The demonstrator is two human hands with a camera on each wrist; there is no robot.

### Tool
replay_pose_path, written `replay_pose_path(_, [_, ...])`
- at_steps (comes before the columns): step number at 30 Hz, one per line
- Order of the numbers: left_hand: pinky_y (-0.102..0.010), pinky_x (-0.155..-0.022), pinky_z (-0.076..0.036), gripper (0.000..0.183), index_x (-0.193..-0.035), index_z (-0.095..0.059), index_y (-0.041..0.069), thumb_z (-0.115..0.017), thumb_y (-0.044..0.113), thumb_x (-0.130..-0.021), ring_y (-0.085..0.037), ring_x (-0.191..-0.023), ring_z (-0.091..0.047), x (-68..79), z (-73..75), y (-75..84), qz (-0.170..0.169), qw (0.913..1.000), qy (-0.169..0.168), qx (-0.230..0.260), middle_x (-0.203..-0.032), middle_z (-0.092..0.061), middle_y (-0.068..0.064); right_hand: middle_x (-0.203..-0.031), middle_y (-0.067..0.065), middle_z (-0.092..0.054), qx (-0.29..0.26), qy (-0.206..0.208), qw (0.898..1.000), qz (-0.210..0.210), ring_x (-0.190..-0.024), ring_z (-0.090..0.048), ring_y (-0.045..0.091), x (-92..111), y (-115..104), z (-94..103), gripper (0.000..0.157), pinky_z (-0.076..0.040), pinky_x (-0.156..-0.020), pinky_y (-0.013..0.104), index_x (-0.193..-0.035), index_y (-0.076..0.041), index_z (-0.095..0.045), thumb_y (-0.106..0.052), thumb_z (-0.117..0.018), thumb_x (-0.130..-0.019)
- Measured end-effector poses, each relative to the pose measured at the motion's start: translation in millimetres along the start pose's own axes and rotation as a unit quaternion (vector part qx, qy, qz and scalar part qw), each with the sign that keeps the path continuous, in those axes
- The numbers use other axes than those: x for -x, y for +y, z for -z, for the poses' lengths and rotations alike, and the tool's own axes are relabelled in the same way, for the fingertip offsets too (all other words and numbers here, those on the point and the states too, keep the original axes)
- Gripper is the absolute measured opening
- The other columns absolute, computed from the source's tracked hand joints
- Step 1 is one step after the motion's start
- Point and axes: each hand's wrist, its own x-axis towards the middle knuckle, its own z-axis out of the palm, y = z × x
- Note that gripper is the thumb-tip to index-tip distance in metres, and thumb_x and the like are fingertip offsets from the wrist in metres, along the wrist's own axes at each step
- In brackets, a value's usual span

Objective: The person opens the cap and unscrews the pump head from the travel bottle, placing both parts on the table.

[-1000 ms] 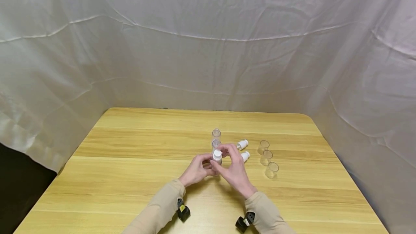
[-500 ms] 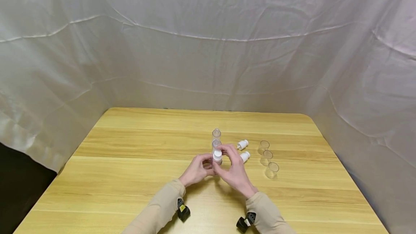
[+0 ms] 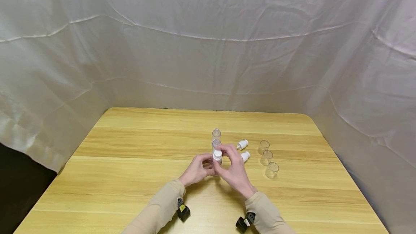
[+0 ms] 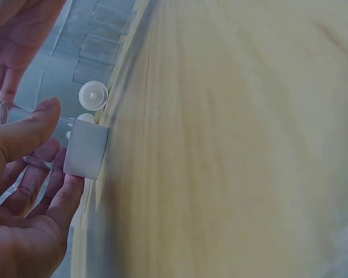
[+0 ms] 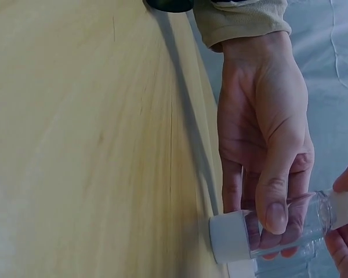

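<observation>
A small clear bottle (image 5: 313, 220) with a white base (image 4: 87, 148) stands upright near the middle of the table in the head view. My left hand (image 3: 196, 170) grips its clear body, thumb on the near side and fingers behind. A white pump top (image 3: 217, 154) sits at the bottle's neck, pinched between the thumb and fingers of my right hand (image 3: 236, 172). Two more clear bottles (image 3: 216, 134) stand in line just behind. Beside my right hand lie two loose white pump tops (image 3: 242, 144), the nearer one partly hidden by that hand.
Three clear cups or caps (image 3: 271, 170) stand in a row to the right of the loose pump tops. The wooden table (image 3: 136, 176) has grey fabric (image 3: 201, 64) hanging along its back and sides. Each wrist carries a black camera (image 3: 184, 212).
My right thumb and fingers have shifted slightly at the pump top, which looks turned a little since a second ago. My left hand and the other things have stayed in place.
</observation>
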Motion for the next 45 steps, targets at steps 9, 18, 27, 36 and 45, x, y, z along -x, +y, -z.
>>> replay_pose_path(9, [-0.042,-0.108,-0.053,0.038,-0.119,-0.067,-0.004,-0.077,-0.001,-0.083,-0.036,-0.117,-0.065,-0.2,-0.1,0.9,0.003,1.0,-0.003,0.001,-0.12,-0.069,-0.023,-0.108,0.008,-0.064,-0.001,0.001,1.0,-0.019,-0.094,-0.06,0.014,0.5,-1.9,1.1,0.045,-0.056,-0.084,0.031,-0.116,-0.004,-0.063,-0.002,-0.084,-0.075])
replay_pose_path(18, [-0.046,-0.11,-0.051,0.037,-0.119,-0.068,-0.002,-0.077,0.001,-0.083,-0.034,-0.117,-0.065,0.0,0.1,0.8,0.007,1.0,-0.004,0.005,-0.121,-0.07,-0.02,-0.105,0.01,-0.066,0.004,0.011,1.0,0.003,-0.089,-0.064,0.02,-0.4,0.6,0.1,0.043,-0.059,-0.079,0.031,-0.113,-0.003,-0.065,0.003,-0.083,-0.074])
replay_pose_path(27, [-0.04,-0.107,-0.054,0.037,-0.119,-0.067,-0.004,-0.076,-0.001,-0.083,-0.033,-0.113,-0.066,-0.8,-0.6,-0.8,0.003,1.0,0.002,-0.003,-0.118,-0.07,-0.023,-0.111,0.009,-0.065,0.001,-0.004,1.0,-0.01,-0.097,-0.062,0.019,1.2,-2.1,0.7,0.048,-0.056,-0.086,0.038,-0.119,-0.005,-0.063,-0.001,-0.082,-0.075])
replay_pose_path(36, [-0.041,-0.108,-0.053,0.037,-0.119,-0.067,-0.003,-0.077,0.001,-0.083,-0.035,-0.117,-0.065,0.3,0.1,0.1,0.0,1.0,-0.004,0.002,-0.122,-0.069,-0.021,-0.101,0.006,-0.063,0.016,0.037,0.999,-0.022,-0.086,-0.058,0.023,0.4,-3.5,-0.8,0.042,-0.052,-0.077,0.026,-0.109,-0.003,-0.064,-0.007,-0.087,-0.074])
replay_pose_path(45, [-0.043,-0.109,-0.052,0.04,-0.121,-0.066,-0.004,-0.077,0.002,-0.083,-0.037,-0.118,-0.064,-0.1,0.1,-1.4,0.001,1.0,-0.005,0.003,-0.124,-0.068,-0.023,-0.101,0.008,-0.067,0.012,0.026,1.0,-0.006,-0.088,-0.064,0.019,-0.6,-1.8,-1.0,0.04,-0.058,-0.079,0.031,-0.109,-0.003,-0.065,0.001,-0.084,-0.074])
